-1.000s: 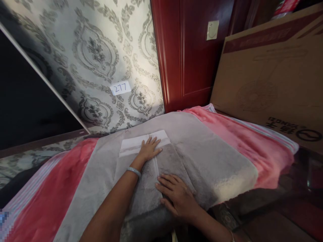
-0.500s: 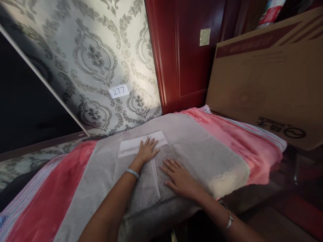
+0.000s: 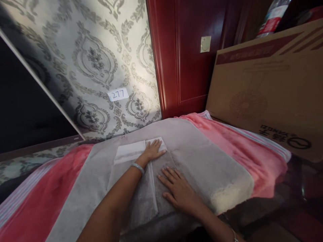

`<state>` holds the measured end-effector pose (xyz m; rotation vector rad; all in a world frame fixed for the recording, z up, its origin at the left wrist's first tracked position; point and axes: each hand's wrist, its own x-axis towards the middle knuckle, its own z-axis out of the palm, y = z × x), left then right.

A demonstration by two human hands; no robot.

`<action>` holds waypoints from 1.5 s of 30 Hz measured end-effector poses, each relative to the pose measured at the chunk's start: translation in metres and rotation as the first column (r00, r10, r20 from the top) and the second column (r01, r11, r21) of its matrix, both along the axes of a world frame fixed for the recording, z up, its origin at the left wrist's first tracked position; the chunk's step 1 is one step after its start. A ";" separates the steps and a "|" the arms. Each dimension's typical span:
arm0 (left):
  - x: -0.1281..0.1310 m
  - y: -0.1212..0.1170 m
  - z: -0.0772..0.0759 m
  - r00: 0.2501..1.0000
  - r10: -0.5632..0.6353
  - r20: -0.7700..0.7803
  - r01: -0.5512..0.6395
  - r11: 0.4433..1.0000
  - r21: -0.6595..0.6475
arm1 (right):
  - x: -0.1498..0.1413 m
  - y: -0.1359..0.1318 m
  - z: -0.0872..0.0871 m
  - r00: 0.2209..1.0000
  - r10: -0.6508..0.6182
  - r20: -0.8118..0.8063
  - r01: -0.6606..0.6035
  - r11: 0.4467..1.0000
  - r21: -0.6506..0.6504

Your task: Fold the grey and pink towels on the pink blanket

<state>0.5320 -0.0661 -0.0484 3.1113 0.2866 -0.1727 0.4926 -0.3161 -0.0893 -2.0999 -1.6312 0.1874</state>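
Note:
A folded grey cloth piece with a white band [image 3: 131, 150] at its far end lies flat on a grey plush blanket [image 3: 199, 158]. A seam or folded edge runs lengthwise down its middle. On the right half of the white band rests my left hand [image 3: 152, 151], palm down with fingers spread. Nearer to me, my right hand [image 3: 178, 188] lies flat and spread on the cloth's right side. Neither hand grasps anything. Whether the folded piece is separate from the grey blanket beneath, I cannot tell.
Pink plush fabric [image 3: 267, 161] with striped edging shows at both sides. A cardboard box [image 3: 272, 90] stands at the right, with a bottle [image 3: 274, 18] behind its top. Behind are a patterned wall with a paper label [image 3: 118, 94] and a red door panel [image 3: 189, 67]. A dark screen [image 3: 30, 97] is left.
My left hand has slid a little to the right along the white band. My right hand stays flat in nearly the same spot. The view has tipped slightly upward.

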 end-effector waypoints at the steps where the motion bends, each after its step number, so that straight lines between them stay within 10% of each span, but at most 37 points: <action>1: 0.002 0.003 0.000 1.000 -0.001 -0.003 0.001 1.000 -0.003 | 0.000 0.000 -0.002 1.000 -0.001 0.001 0.001 1.000 0.012; 23: 0.008 -0.009 0.005 0.976 -0.008 0.218 -0.004 0.999 0.052 | 0.003 0.002 -0.017 0.998 -0.014 0.059 0.014 1.000 -0.010; 36: -0.103 0.030 0.027 0.977 0.185 0.103 -0.185 0.983 -0.009 | -0.009 0.016 0.014 0.998 0.005 0.065 -0.011 0.997 0.082; 45: -0.097 0.050 0.009 0.979 0.202 0.021 -0.200 0.977 -0.069 | -0.057 0.034 0.014 0.944 0.330 0.002 -0.330 0.944 -0.025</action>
